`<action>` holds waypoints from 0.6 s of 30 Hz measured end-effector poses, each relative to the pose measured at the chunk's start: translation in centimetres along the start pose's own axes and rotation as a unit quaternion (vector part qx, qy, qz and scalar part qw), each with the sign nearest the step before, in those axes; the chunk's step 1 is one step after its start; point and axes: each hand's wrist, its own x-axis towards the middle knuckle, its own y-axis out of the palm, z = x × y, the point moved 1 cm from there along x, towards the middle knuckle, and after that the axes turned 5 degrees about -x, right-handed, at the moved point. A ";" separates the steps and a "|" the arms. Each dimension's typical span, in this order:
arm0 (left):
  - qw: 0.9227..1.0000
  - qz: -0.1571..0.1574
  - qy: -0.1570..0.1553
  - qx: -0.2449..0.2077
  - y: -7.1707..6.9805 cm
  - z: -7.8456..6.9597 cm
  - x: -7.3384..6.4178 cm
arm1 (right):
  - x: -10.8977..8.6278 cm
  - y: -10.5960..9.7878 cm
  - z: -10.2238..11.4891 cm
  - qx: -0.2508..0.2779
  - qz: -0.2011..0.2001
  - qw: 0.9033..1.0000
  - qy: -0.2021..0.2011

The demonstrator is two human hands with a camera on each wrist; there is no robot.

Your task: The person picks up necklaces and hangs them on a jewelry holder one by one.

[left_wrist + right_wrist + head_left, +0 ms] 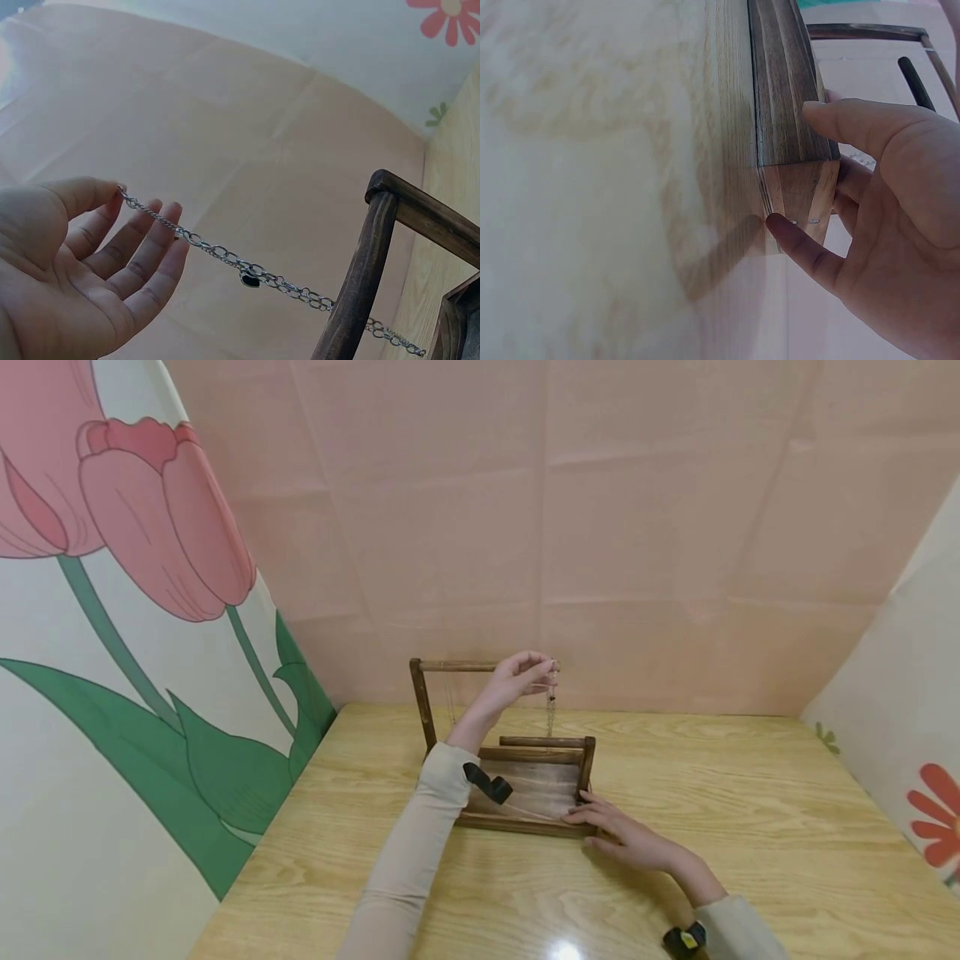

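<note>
My left hand point(517, 681) is raised at the right end of the upper bar of a wooden jewelry stand point(422, 702). Between thumb and index finger it pinches the end of a silver chain point(217, 251), its other fingers spread. The chain hangs down toward the lower bar, and a small dark charm point(250, 280) dangles from it. At the stand's front right corner, my right hand point(626, 839) holds the tray edge. Its thumb lies on the dark front board point(787, 90), with other fingers partly hidden behind the wood and one fingertip low at the end face.
Thin strands point(450, 697) hang from the upper bar's left part. A lower wooden bar point(543, 742) crosses the right side above the shallow tray point(525, 827). The stand sits on a wood-grain table point(750, 793), with a pink backdrop point(637, 527) behind and flower-printed sheets at both sides.
</note>
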 end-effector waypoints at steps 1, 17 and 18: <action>1.000 0.001 0.000 0.002 0.0 -0.1 0.0 | 0.0 0.0 0.0 0.001 0.000 1.000 0.001; 1.000 0.016 0.004 0.009 0.5 -0.5 0.4 | 0.1 0.2 -0.3 0.015 0.009 1.000 0.009; 1.000 0.016 0.004 0.008 0.5 -0.6 0.4 | 0.1 0.2 -0.4 0.015 0.009 1.000 0.008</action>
